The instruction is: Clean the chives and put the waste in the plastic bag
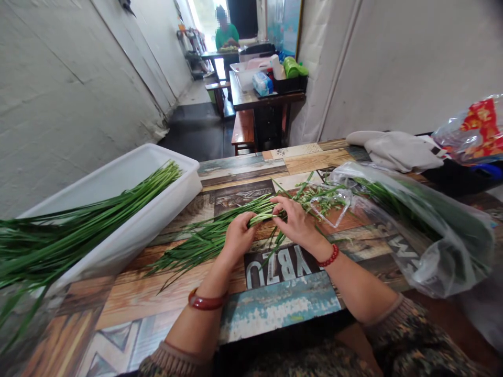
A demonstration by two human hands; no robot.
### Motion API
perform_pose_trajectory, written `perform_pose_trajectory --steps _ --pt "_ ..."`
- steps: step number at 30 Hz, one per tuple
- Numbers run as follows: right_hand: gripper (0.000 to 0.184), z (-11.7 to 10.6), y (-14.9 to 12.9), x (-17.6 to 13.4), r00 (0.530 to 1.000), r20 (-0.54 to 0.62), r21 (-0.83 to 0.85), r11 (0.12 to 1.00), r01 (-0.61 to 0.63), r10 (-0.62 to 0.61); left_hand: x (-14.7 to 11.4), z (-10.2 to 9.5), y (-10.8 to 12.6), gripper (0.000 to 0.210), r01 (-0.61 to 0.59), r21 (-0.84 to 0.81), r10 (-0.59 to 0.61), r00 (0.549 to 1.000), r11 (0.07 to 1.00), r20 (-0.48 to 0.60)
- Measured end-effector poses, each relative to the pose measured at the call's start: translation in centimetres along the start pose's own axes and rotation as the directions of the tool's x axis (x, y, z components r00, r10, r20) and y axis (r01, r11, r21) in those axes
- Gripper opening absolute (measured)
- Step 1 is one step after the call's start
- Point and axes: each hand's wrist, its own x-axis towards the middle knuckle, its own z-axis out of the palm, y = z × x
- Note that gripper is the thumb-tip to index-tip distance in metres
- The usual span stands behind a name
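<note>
In the head view, my left hand [239,234] is closed around a small bunch of garlic chives [261,217], pale stem ends pointing right. My right hand [295,222] bends its thumb and fingers onto those ends. More loose chives [196,246] lie on the patterned wooden table [275,314], their leaves spreading left beneath my left hand. Just beyond my right hand is a heap of trimmings [322,201], pale and green bits. At the left a white plastic tub [157,157] holds a large bundle of long chives [129,201], leaves hanging over its near side.
A clear plastic bag [444,246] with more greens lies at the right. Behind it are a pale cap [393,149] and a red-printed wrapper [481,125]. Farther back stand a cluttered table [267,99], a bench [243,128] and a seated person in green [227,35].
</note>
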Motion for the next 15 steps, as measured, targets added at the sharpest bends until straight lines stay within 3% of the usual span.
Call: perform_pose_trajectory --steps 4,10,15 --pt "0.039 -0.7 0.2 0.1 0.999 -0.023 -0.105 0.994 0.041 -0.044 0.0 0.0 -0.1 0.017 -0.001 0.000 0.001 1.000 1.000 -0.021" --pt "0.015 -2.5 2.6 0.7 0.974 -0.223 -0.168 0.983 -0.068 0.029 0.0 0.0 -0.4 0.020 -0.014 -0.007 0.014 0.999 1.000 -0.040" --pt "0.020 -2.8 3.2 0.7 0.987 -0.159 -0.291 0.954 -0.071 0.025 0.0 0.0 -0.4 0.021 -0.047 -0.015 0.045 0.996 0.999 -0.075"
